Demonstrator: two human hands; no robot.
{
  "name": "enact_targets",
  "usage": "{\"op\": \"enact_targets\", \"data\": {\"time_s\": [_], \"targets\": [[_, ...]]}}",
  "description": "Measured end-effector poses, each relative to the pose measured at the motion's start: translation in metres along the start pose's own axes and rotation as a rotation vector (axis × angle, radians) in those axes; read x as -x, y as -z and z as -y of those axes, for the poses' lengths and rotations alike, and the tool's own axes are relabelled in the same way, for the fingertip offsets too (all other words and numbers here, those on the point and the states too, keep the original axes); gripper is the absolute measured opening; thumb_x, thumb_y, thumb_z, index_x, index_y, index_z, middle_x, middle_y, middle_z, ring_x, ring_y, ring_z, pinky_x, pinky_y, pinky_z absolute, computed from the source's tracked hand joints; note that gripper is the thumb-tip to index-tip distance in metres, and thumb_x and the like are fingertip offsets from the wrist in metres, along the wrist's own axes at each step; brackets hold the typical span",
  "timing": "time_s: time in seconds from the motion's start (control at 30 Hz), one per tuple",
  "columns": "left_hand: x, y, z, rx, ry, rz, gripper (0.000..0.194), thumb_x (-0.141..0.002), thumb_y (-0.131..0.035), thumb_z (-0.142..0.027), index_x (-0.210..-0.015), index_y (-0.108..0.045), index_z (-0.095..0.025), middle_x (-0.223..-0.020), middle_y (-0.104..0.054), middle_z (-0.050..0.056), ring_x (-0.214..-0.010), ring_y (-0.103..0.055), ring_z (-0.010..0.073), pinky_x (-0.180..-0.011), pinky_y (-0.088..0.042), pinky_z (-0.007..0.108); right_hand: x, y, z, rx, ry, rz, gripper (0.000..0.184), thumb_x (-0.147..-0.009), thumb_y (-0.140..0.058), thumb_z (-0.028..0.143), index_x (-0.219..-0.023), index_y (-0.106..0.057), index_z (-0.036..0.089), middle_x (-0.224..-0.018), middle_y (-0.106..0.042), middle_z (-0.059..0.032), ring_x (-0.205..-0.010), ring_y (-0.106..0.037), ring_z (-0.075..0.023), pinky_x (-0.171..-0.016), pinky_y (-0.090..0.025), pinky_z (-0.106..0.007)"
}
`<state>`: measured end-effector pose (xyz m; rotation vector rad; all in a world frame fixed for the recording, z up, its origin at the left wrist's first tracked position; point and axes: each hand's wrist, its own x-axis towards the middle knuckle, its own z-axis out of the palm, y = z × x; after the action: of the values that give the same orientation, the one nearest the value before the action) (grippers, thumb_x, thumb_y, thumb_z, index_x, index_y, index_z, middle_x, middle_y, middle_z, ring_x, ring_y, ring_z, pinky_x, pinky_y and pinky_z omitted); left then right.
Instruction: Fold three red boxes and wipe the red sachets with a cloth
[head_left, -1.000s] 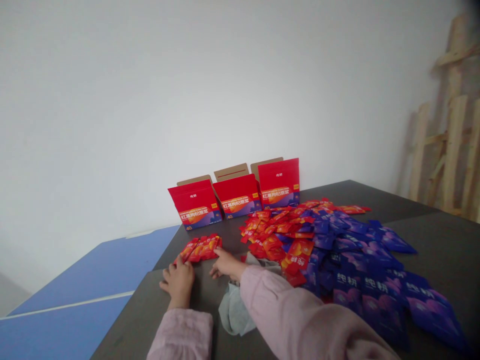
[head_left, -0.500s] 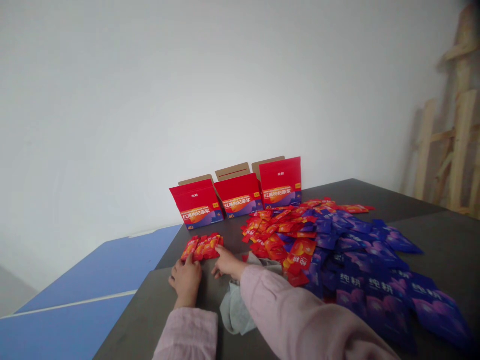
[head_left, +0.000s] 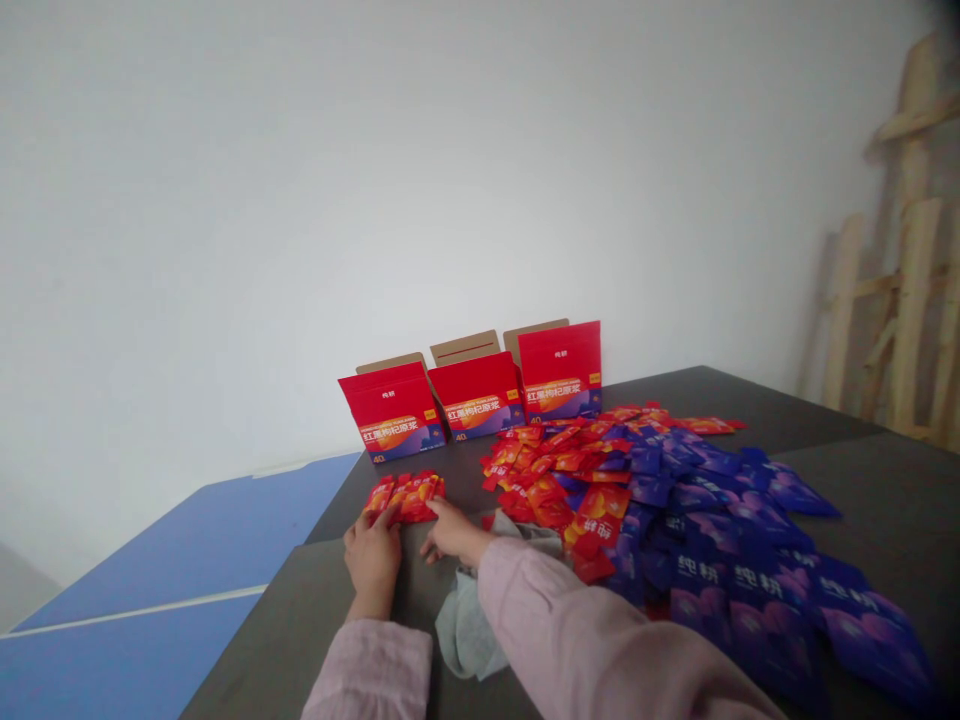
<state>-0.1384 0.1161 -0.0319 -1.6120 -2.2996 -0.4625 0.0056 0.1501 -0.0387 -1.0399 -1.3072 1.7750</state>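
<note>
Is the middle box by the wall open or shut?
Open: the middle red box has a brown flap standing up at its back. Whether it holds anything, I cannot tell.

the one view looks from the wearer's head, forward and down over the dark table (head_left: 270, 625) to the pale wall (head_left: 450, 160), left hand (head_left: 373, 556) and right hand (head_left: 451, 530) near, red boxes (head_left: 475, 398) farther off.

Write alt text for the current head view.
Left hand and right hand at a row of red packets on a dark table. Three red boxes stand behind, flaps raised. To the right, a grey cloth and heaped red and purple packets.
</note>
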Motion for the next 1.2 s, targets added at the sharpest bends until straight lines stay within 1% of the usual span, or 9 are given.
{"op": "enact_targets", "data": {"time_s": [0.13,0.27,0.5,0.67,0.87,0.93,1.0,1.07,1.2], "targets": [[0.000,-0.002,-0.001,0.031,-0.019,-0.037,0.040,-0.094,-0.051,-0.028,-0.130,-0.068,-0.027,-0.132,-0.061,0.015,-0.117,-0.055,0.0335,-0.095,-0.046,0.042,-0.001,-0.001,-0.002,-0.003,0.021,-0.009,0.080,-0.068,-0.054,-0.001,-0.144,-0.046,0.022,-0.128,-0.064,-0.0145,-0.047,-0.061,-0.0073,-0.040,-0.048,-0.020],[0.000,0.000,-0.003,0.085,-0.077,-0.212,0.043,-0.089,-0.050,-0.014,-0.127,-0.068,-0.017,-0.128,-0.063,0.018,-0.116,-0.057,0.0321,-0.099,-0.045,0.045,0.000,-0.003,0.000,-0.005,0.060,-0.072,0.070,-0.069,-0.055,-0.001,-0.135,-0.054,0.022,-0.134,-0.060,-0.0141,-0.047,-0.061,-0.0062,-0.041,-0.049,-0.021],[0.010,0.019,-0.039,0.436,-0.326,-0.344,0.038,-0.087,-0.046,-0.011,-0.118,-0.068,-0.018,-0.124,-0.065,0.013,-0.120,-0.057,0.0284,-0.108,-0.044,0.047,0.020,0.011,0.015,0.010,0.164,-0.343,0.032,-0.074,-0.047,-0.001,-0.094,-0.064,0.017,-0.093,-0.069,-0.0057,-0.052,-0.058,-0.0083,-0.047,-0.048,-0.020],[0.034,0.035,-0.077,0.624,-0.534,-0.147,0.037,-0.089,-0.045,-0.012,-0.114,-0.070,-0.021,-0.128,-0.064,0.010,-0.122,-0.059,0.0250,-0.108,-0.047,0.047,0.063,0.051,0.025,0.055,0.260,-0.417,0.020,-0.074,-0.051,0.004,-0.074,-0.061,0.021,-0.069,-0.063,0.0015,-0.057,-0.062,-0.0130,-0.052,-0.051,-0.023],[0.074,0.061,-0.105,0.631,-0.698,0.129,0.042,-0.092,-0.059,-0.037,-0.133,-0.063,-0.030,-0.150,-0.051,0.009,-0.143,-0.039,0.0303,-0.118,-0.034,0.055,0.140,0.159,0.048,0.286,0.374,-0.514,0.016,-0.076,-0.052,0.012,-0.077,-0.064,0.021,-0.076,-0.068,-0.0024,-0.071,-0.067,-0.0196,-0.074,-0.054,-0.034],[0.088,0.071,-0.109,0.603,-0.708,0.275,0.052,-0.090,-0.060,-0.050,-0.140,-0.057,-0.034,-0.156,-0.043,0.008,-0.148,-0.030,0.0346,-0.118,-0.029,0.061,0.162,0.193,0.052,0.623,0.447,-0.557,0.018,-0.076,-0.053,0.012,-0.076,-0.069,0.020,-0.088,-0.072,-0.0070,-0.091,-0.067,-0.0234,-0.091,-0.050,-0.037],[0.100,0.082,-0.112,0.575,-0.721,0.425,0.066,-0.085,-0.064,-0.058,-0.147,-0.048,-0.039,-0.163,-0.033,0.007,-0.151,-0.022,0.0391,-0.117,-0.024,0.067,0.176,0.218,0.050,0.989,0.437,-0.510,0.026,-0.078,-0.048,0.011,-0.083,-0.073,0.019,-0.098,-0.075,-0.0107,-0.103,-0.066,-0.0251,-0.100,-0.045,-0.039],[0.111,0.092,-0.114,0.539,-0.748,0.528,0.083,-0.076,-0.074,-0.059,-0.150,-0.039,-0.044,-0.167,-0.023,0.005,-0.152,-0.016,0.0431,-0.115,-0.018,0.072,0.184,0.231,0.043,1.127,0.404,-0.335,0.036,-0.079,-0.047,0.012,-0.100,-0.075,0.018,-0.110,-0.075,-0.0106,-0.110,-0.065,-0.0238,-0.104,-0.044,-0.037],[0.127,0.102,-0.117,0.452,-0.757,0.576,0.102,-0.060,-0.086,-0.036,-0.149,-0.038,-0.048,-0.168,-0.021,0.004,-0.151,-0.017,0.0464,-0.114,-0.018,0.073,0.187,0.236,0.027,1.298,0.383,-0.188,0.058,-0.076,-0.052,0.016,-0.132,-0.065,0.017,-0.149,-0.053,-0.0118,-0.146,-0.037,-0.0295,-0.120,-0.026,-0.045]]}}
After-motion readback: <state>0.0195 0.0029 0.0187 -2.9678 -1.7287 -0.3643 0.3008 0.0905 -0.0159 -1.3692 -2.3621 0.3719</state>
